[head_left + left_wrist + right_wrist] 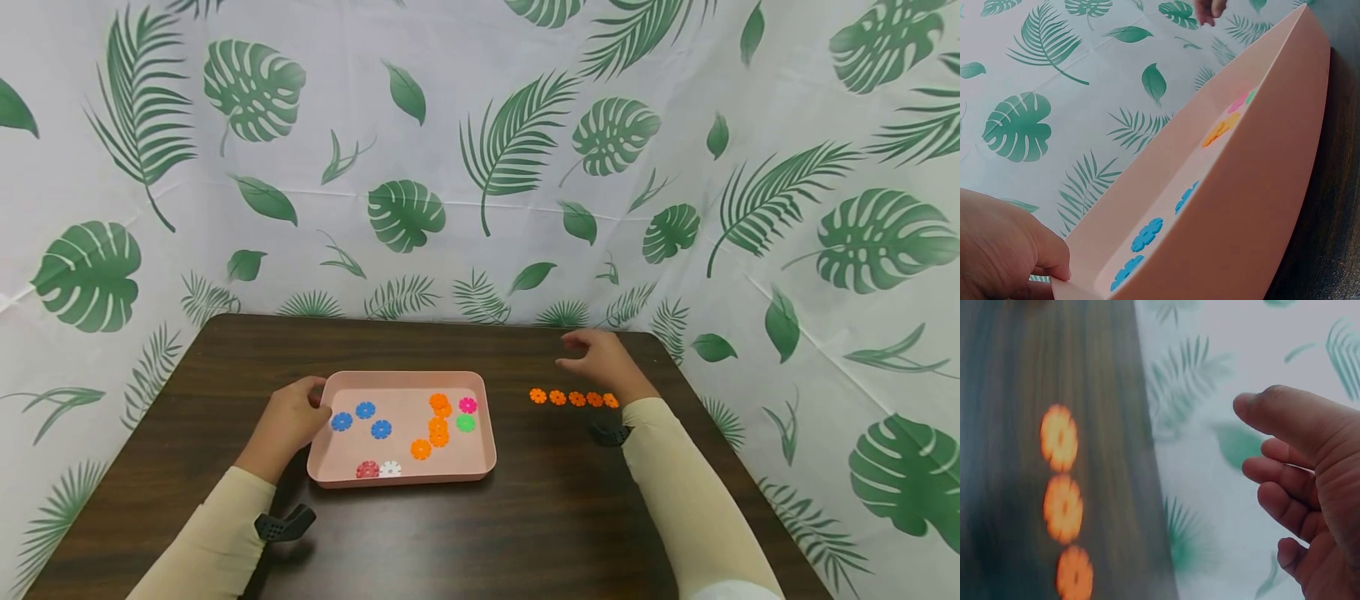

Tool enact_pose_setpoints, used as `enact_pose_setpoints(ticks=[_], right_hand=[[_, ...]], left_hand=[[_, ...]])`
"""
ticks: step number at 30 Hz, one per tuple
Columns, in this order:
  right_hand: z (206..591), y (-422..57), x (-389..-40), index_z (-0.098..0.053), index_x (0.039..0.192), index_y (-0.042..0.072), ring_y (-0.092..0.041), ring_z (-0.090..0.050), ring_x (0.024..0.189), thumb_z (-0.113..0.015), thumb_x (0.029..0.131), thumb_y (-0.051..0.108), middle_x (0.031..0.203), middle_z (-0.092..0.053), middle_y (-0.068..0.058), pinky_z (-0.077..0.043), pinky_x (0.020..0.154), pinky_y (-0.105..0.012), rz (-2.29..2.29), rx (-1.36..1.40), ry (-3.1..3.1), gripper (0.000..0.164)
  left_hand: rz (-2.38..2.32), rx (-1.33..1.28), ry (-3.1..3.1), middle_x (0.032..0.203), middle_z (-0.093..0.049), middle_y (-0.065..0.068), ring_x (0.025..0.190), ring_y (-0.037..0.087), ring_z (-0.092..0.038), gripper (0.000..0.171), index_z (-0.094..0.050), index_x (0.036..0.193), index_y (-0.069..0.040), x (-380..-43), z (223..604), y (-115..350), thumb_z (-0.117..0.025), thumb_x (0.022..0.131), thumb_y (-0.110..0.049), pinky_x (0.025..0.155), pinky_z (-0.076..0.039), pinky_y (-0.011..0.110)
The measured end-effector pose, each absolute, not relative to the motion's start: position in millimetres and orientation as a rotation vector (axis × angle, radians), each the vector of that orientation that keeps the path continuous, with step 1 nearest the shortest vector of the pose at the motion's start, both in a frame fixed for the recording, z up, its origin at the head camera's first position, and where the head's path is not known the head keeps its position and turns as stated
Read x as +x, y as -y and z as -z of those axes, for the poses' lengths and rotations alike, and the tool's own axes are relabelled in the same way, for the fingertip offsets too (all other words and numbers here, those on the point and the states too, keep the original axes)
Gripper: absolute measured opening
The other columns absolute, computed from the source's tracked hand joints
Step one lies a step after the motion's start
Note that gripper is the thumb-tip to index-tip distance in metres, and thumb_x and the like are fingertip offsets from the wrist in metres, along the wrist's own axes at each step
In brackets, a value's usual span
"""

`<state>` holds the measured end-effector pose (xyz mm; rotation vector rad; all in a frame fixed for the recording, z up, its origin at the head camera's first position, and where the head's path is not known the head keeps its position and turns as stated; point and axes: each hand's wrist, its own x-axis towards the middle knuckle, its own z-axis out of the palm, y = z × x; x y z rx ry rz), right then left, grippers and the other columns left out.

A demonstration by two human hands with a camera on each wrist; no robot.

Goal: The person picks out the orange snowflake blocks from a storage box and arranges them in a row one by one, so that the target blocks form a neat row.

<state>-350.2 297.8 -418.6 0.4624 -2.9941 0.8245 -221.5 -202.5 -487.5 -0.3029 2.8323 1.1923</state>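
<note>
My left hand (291,421) pinches the left rim of a pink tray (405,381); the left wrist view shows its fingers (1050,253) at the tray wall. Inside lie flower-shaped discs: several orange discs (421,450), blue discs (381,429), a pink disc (468,405), a green disc (466,422), a red disc (367,470) and a white disc (390,469). Right of the tray, a row of orange discs (557,397) lies on the table. Over the row's right end hovers my right hand (603,362), thumb and fingers apart, nothing between them.
The dark wooden table (480,542) carries the tray and the row. A white cloth with green leaves (405,216) hangs behind and beside the table. Black wrist devices sit below both hands, one black wrist device (285,525) near the tray's front left corner.
</note>
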Motion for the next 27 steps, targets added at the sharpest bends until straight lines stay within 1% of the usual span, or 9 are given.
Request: enact_pose_setpoints(ticks=[5, 8, 12, 16, 18, 22, 27], right_hand=[[411, -259, -347, -0.070, 0.131, 0.009, -0.031, -0.064, 0.117, -0.084, 0.087, 0.028, 0.123, -0.070, -0.008, -0.054, 0.102, -0.053, -0.877, 0.576, 2.966, 0.050], [412, -236, -346, -0.071, 0.130, 0.010, -0.028, -0.064, 0.117, -0.085, 0.086, 0.028, 0.125, -0.071, -0.008, -0.054, 0.103, -0.050, -0.890, 0.627, 2.971, 0.049], [418, -209, -346, -0.071, 0.129, 0.010, -0.028, -0.065, 0.118, -0.086, 0.085, 0.028, 0.127, -0.071, -0.008, -0.055, 0.103, -0.047, -0.847, 0.710, 2.998, 0.049], [430, -182, -347, -0.073, 0.125, 0.010, -0.026, -0.066, 0.112, -0.088, 0.084, 0.028, 0.120, -0.071, -0.003, -0.057, 0.100, -0.043, -0.743, 0.787, 3.027, 0.047], [435, -169, -346, -0.074, 0.124, 0.009, -0.024, -0.066, 0.109, -0.088, 0.084, 0.027, 0.117, -0.072, -0.003, -0.058, 0.098, -0.042, -0.722, 0.834, 3.039, 0.046], [444, -146, -341, -0.076, 0.121, 0.007, -0.021, -0.065, 0.098, -0.087, 0.084, 0.026, 0.110, -0.074, -0.003, -0.060, 0.090, -0.036, -0.706, 0.967, 3.052, 0.042], [452, -124, -337, -0.078, 0.114, 0.010, -0.017, -0.060, 0.086, -0.085, 0.087, 0.027, 0.094, -0.069, 0.004, -0.057, 0.075, -0.027, -0.649, 1.078, 3.071, 0.033]], left_hand=[[-1.197, -0.301, -2.831, 0.127, -0.061, 0.032, 0.100, 0.041, -0.066, 0.060, -0.047, 0.147, 0.004, -221, 486, 202, -0.065, 0.093, -0.015, 0.089, -0.059, 0.058], [-1.192, -0.302, -2.829, 0.128, -0.060, 0.031, 0.101, 0.041, -0.065, 0.060, -0.047, 0.147, 0.003, -221, 486, 202, -0.065, 0.093, -0.015, 0.089, -0.059, 0.059], [-1.193, -0.307, -2.823, 0.128, -0.060, 0.031, 0.101, 0.041, -0.065, 0.060, -0.047, 0.147, 0.002, -221, 487, 201, -0.066, 0.093, -0.015, 0.088, -0.059, 0.058], [-1.200, -0.304, -2.827, 0.126, -0.061, 0.030, 0.099, 0.040, -0.066, 0.060, -0.048, 0.147, 0.002, -221, 488, 201, -0.067, 0.093, -0.015, 0.086, -0.060, 0.056], [-1.202, -0.300, -2.832, 0.126, -0.061, 0.030, 0.098, 0.039, -0.066, 0.059, -0.048, 0.146, 0.003, -222, 488, 201, -0.066, 0.093, -0.015, 0.086, -0.061, 0.056], [-1.206, -0.299, -2.835, 0.125, -0.062, 0.030, 0.097, 0.039, -0.066, 0.059, -0.048, 0.146, 0.003, -222, 489, 202, -0.066, 0.093, -0.014, 0.085, -0.061, 0.055], [-1.202, -0.312, -2.828, 0.126, -0.062, 0.030, 0.098, 0.039, -0.066, 0.060, -0.048, 0.147, 0.002, -223, 489, 202, -0.066, 0.093, -0.015, 0.086, -0.061, 0.056]])
